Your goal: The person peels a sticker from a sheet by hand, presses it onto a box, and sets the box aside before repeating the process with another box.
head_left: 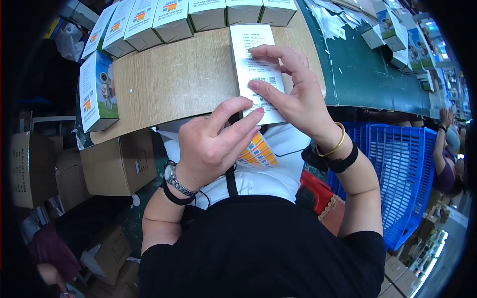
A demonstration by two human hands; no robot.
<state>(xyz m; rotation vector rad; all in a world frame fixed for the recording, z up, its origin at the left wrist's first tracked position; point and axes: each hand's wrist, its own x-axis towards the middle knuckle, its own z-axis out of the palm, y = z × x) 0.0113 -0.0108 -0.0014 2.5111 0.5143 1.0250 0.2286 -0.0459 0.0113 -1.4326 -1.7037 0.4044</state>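
A slim white carton [252, 36] lies on the wooden board in front of me, its printed face up and its lower end over the board's near edge. My right hand [298, 89] rests over that carton, thumb and fingers apart and curved on its printed face. My left hand [213, 141] is closed at the carton's near end, two fingertips against its lower face. From under the left hand hangs a sheet of orange and yellow stickers [261, 151], gripped where the fingers hide it. Whether a loose sticker sits under the left fingertips cannot be made out.
Several similar cartons [171, 22] with orange stickers line the board's [169, 79] far edge; another carton [97, 92] stands at its left. Blue plastic crates [392, 169] stand at right, brown cardboard boxes [117, 164] at left. More cartons [392, 32] and papers lie on the green table [357, 79].
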